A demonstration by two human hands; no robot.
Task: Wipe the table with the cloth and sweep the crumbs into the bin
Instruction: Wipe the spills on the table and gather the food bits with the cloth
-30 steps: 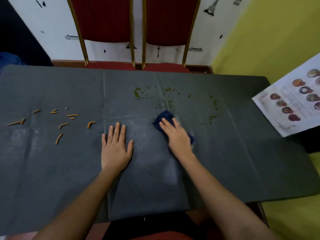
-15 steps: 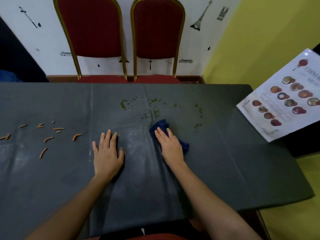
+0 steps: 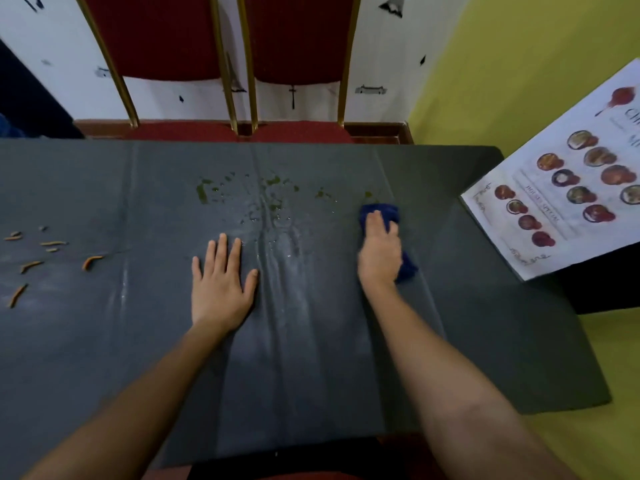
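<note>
Right hand presses a blue cloth on the dark table; left hand lies flat.

The left hand (image 3: pixel 221 285) rests palm down, fingers spread and straight, holding nothing, on the dark grey covered table (image 3: pixel 485 341). The right hand (image 3: pixel 380 252), arm stretched forward, curls its fingers over a crumpled dark blue cloth (image 3: pixel 381 211), pinning it to the surface just right of the green spill marks (image 3: pixel 266 192). Orange stick-shaped crumbs (image 3: pixel 91 262) lie scattered well apart, left of the left hand. A printed paper menu (image 3: pixel 568 188) overlaps the table's right side.
</note>
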